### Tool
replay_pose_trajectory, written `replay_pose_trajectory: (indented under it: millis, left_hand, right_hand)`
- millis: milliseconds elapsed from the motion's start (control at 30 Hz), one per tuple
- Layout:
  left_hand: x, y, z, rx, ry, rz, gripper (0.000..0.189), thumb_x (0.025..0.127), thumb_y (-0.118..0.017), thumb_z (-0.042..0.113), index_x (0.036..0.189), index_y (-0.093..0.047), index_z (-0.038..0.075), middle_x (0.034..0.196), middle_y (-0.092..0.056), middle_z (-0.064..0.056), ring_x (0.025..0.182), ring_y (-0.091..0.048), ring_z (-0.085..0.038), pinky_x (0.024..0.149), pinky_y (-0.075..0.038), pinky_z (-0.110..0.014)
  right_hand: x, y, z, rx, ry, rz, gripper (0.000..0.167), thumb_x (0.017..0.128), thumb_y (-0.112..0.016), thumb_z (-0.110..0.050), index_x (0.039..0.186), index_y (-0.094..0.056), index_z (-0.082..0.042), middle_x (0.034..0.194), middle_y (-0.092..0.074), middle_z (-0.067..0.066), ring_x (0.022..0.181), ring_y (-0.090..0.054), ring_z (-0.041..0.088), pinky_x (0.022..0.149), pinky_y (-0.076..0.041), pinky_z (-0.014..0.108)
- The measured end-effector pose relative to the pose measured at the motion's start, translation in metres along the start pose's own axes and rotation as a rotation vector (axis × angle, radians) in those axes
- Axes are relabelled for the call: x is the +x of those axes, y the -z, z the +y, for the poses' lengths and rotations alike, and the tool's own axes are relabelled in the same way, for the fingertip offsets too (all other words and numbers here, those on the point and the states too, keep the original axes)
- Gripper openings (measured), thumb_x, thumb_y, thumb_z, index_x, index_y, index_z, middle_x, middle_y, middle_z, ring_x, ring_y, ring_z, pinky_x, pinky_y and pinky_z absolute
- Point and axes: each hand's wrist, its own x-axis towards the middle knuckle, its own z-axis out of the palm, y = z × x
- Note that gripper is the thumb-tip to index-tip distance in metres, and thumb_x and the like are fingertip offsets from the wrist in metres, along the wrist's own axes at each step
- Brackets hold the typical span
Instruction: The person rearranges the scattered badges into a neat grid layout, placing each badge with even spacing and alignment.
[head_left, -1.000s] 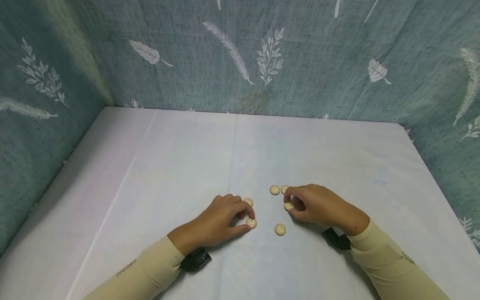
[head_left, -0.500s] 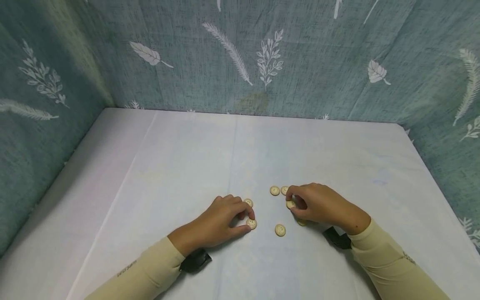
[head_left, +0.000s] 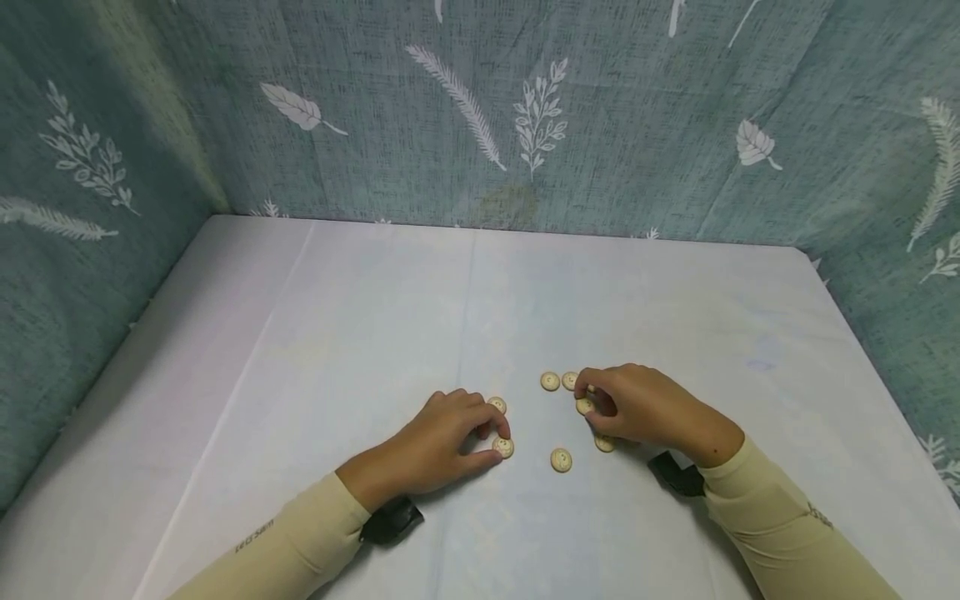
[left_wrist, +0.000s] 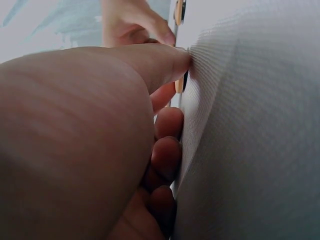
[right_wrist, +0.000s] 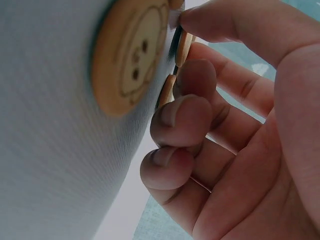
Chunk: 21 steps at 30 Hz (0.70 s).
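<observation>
The left hand (head_left: 453, 442) is pinching a wooden disc (head_left: 503, 449); at its two o'clock, the right hand (head_left: 641, 408) is pinching another disc (head_left: 583, 407) and partly hiding a third disc (head_left: 604, 444) at five o'clock. A loose disc (head_left: 561, 460) is lying at seven.

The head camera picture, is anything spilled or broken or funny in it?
One small thing: a faint bluish mark on the white cloth-covered table, toward its right side. It looks odd, maybe a stain, because the cloth around it is plainer. The round tan wooden discs look unbroken where they show.

discs (head_left: 561, 460) on table (head_left: 360, 308) before curtain (head_left: 637, 108)
</observation>
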Motion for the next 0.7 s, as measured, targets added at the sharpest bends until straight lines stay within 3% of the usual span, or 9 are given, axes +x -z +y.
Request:
replay_pose_trajectory:
  millis: [700]
  left_hand:
    - [-0.0006, -0.0012, -0.0005, 0.005, -0.004, 0.004, 0.016, 0.090, -0.075, 0.035, 0.101, -0.065, 0.031, 0.086, -0.051, 0.016, 0.086, -0.045, -0.004, 0.080, -0.031, -0.030]
  right_hand:
    - [-0.0022, 0.0035, 0.0058, 0.051, -0.015, -0.024, 0.021, 0.085, -0.070, -0.010, 0.104, -0.065, -0.019, 0.064, -0.048, -0.012, 0.057, -0.043, 0.001, 0.056, -0.038, 0.022]
